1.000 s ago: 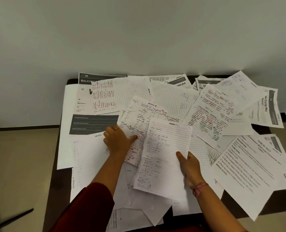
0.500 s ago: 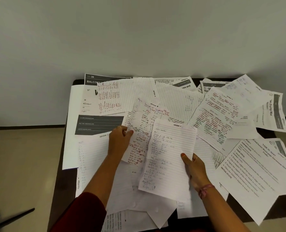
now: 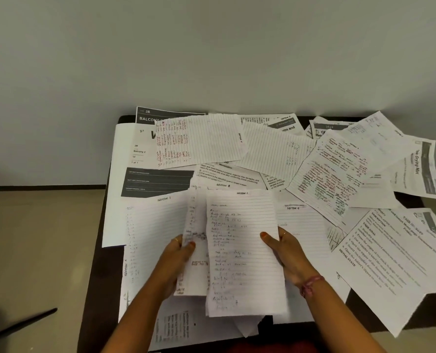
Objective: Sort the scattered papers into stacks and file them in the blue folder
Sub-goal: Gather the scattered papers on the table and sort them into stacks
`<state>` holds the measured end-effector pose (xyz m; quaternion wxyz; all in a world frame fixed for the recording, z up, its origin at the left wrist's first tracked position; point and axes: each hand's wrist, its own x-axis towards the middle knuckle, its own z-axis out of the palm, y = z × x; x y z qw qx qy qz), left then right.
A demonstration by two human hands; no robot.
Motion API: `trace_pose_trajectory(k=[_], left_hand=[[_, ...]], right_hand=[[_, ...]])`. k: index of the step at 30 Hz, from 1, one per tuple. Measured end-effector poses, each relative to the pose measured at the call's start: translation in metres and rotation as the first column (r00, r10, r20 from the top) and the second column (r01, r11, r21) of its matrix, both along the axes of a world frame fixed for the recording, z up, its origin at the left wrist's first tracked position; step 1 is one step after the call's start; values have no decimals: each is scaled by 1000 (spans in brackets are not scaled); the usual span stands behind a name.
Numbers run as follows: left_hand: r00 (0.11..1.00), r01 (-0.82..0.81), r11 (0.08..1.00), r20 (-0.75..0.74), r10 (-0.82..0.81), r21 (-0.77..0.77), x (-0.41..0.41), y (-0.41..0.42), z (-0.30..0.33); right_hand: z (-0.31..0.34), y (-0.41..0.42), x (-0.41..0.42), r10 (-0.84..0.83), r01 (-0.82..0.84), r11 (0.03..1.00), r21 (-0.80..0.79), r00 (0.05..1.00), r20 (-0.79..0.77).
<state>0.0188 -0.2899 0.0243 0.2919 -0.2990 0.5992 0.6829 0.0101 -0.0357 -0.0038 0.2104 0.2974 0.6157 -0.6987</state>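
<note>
My left hand [image 3: 178, 253] pinches one lined sheet [image 3: 195, 250], my right hand [image 3: 285, 250] grips another [image 3: 242, 250], both lifted over the littered worktop [image 3: 94, 289]. Misaligned edges may crumple as I stack; I see no blue folder.

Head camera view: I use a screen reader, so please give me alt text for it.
A person's left hand and right hand each grip a handwritten lined sheet, the right one overlapping the left one, above a dark table strewn with lined and printed papers. No blue folder shows.
</note>
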Motion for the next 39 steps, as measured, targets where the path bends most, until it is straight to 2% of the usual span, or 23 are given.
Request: trace_pose_trajectory(k=[4,9,14,29,35,39], left_hand=[[998,-43,997,38,41,59,15,0,-10],[998,-29,999,54,30,-25,21,2,-20],[999,10,996,37,-7,-89,25,0,-26],[997,22,990,-70,-32,-137,28,1,-35],[994,-18,989,-109,2,-146,29,5,-36],[992,-49,989,-118,33,-139,30,7,-32]], right_hand=[[-3,-9,4,67,-63,992,107,997,-27],[-14,-16,10,119,-107,964,244,992,-35],[-19,-28,12,41,-13,933,360,997,-71],[-30,-60,-8,92,-48,900,432,992,-83],[-35,-62,-11,215,-134,857,497,971,-109],[-69,-51,-15,323,-218,803,555,941,-97]])
